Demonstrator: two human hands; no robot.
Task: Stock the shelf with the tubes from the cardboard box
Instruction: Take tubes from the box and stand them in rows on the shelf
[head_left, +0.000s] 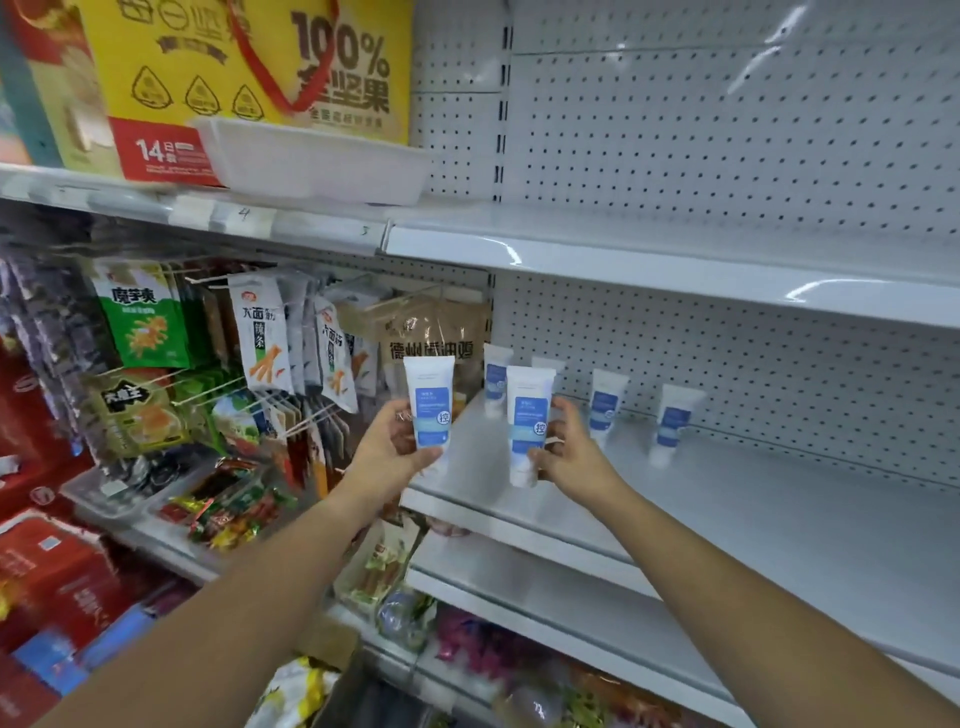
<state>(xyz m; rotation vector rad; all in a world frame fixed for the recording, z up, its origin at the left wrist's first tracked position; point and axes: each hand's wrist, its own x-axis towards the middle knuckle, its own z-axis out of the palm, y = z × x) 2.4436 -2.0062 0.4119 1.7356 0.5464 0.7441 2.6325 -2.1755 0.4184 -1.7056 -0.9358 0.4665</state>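
Head view. The person is facing a white shelf (753, 499) with both arms extended over its left front part. The left hand (393, 447) is gripping the left tube (430, 402) upright, thumb on one side and fingers curled behind its lower half, at the shelf's left front corner. The right hand (569, 449) is pinching the right tube (530, 421) between thumb and curled fingers, cap end down, low over the shelf board. Whether that cap is touching the board cannot be told.

Step in hand, as judged: placing, with two tubes being brought in at once. The next move is calling for each tube to be set down on its cap, in line with those already standing, and released without tipping a neighbour.

Count: two tubes in the hands. The back-row tubes (605, 408) are standing cap-down along the pegboard panel (779, 364) and number four, one of them largely hidden behind the right tube. Six tubes in all. No cardboard box can be made out. One white tray (311, 161) is sitting on the level above.
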